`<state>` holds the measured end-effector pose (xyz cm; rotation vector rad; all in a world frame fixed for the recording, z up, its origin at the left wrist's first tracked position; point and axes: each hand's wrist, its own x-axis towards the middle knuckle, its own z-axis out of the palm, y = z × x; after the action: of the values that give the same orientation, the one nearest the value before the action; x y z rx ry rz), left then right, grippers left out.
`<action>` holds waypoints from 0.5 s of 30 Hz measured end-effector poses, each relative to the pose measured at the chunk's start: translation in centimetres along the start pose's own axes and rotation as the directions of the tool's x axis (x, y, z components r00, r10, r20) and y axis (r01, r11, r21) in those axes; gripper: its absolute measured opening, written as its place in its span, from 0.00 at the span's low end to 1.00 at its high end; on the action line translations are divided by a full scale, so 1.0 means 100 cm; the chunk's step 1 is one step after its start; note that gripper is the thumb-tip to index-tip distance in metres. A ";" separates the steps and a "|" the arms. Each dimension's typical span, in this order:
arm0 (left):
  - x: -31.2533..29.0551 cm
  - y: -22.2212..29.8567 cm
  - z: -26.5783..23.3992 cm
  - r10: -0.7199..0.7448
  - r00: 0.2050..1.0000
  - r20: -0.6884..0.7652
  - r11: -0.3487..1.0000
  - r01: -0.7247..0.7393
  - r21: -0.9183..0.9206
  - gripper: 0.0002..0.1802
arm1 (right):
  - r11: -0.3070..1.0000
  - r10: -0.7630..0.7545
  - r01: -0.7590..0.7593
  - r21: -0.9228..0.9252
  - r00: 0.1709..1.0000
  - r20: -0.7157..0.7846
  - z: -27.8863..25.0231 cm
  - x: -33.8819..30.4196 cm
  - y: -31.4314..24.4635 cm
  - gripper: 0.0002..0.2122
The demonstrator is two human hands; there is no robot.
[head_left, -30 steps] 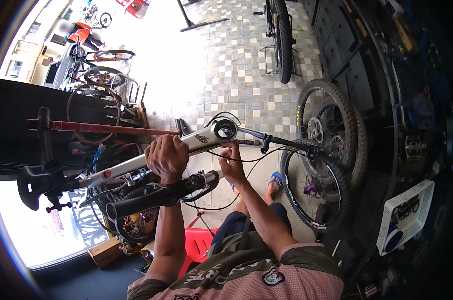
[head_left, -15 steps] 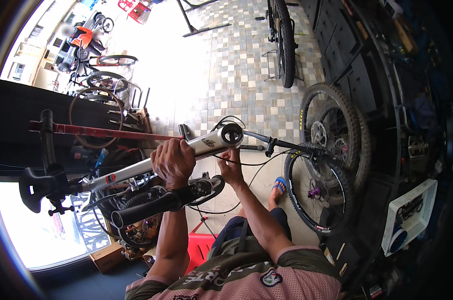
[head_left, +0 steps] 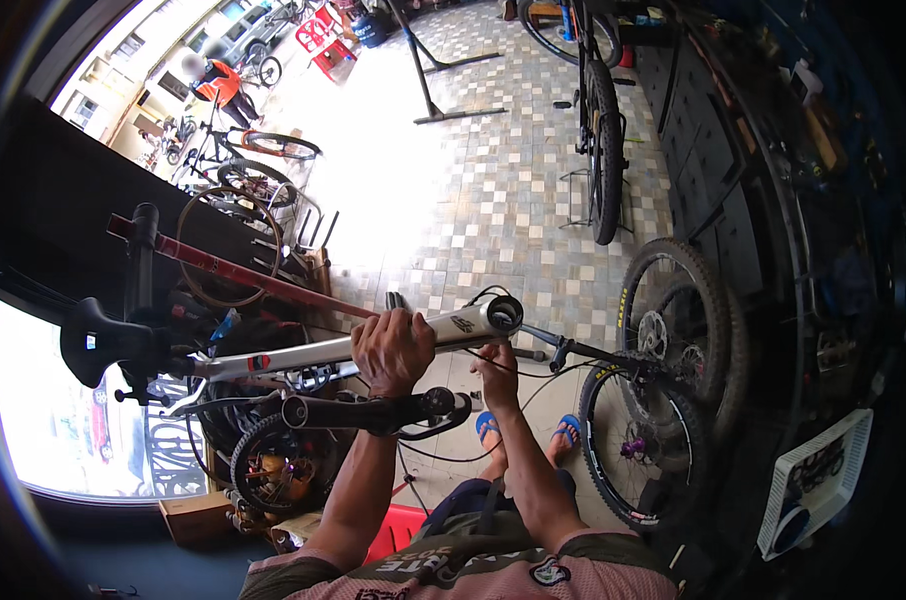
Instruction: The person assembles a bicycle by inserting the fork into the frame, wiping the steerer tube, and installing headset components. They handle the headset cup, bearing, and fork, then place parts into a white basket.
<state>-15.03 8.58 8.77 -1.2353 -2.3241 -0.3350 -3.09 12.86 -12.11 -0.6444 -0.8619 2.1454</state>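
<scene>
The left hand is closed around the top of a silver metal bicycle frame tube, back of the hand uppermost. The right hand is positioned beneath the tube's right-hand end, fingers curled beside a thin black cable; whether the fingertips pinch the cable cannot be told.

Orientation: the tube's long axis runs left to right under the left palm, its right end slightly farther from the body. The open, round head tube forms that end, just above and beyond the right hand, mouth facing up.

Adjacent items, counted:
- One black cylindrical bar, crossing over the left wrist.
- One long red bar, left of and beyond the left hand.
- One black saddle, well left of the left hand.
- One slim black handlebar, right of the right hand.
- At least three black-tyred bicycle wheels, farther right.
- One white rectangular plastic basket, right of the wheels and nearer the body.
- Two blue sandals, on the feet below the right hand.
</scene>
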 end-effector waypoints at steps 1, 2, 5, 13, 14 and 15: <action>0.002 0.000 0.000 -0.004 1.000 0.000 1.000 0.004 0.000 0.12 | 0.998 -0.006 0.005 0.055 1.000 0.006 -0.003 0.006 0.003 0.22; 0.001 0.000 0.000 -0.010 1.000 0.011 1.000 0.010 0.001 0.12 | 0.998 -0.028 0.025 0.055 0.998 0.048 -0.009 0.007 0.001 0.24; 0.004 0.001 0.000 -0.012 1.000 -0.002 1.000 0.012 -0.025 0.13 | 0.989 0.010 -0.031 0.142 0.989 0.149 -0.016 0.020 -0.005 0.22; 0.009 -0.002 0.000 -0.002 1.000 -0.008 1.000 0.002 -0.020 0.12 | 0.561 0.193 -0.233 0.794 0.970 0.149 0.011 0.031 -0.024 0.21; 0.010 -0.001 0.001 0.000 1.000 -0.008 1.000 0.000 -0.016 0.11 | 0.544 0.161 -0.214 0.811 0.975 0.150 0.010 0.033 -0.020 0.21; 0.009 -0.001 0.001 -0.004 1.000 -0.011 1.000 0.004 -0.016 0.12 | 0.530 0.151 -0.213 0.820 0.976 0.156 0.009 0.029 -0.015 0.21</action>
<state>-15.57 9.18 9.18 -1.2338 -2.3194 -0.3619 -4.81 15.57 -10.89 -0.1434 0.3022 2.4307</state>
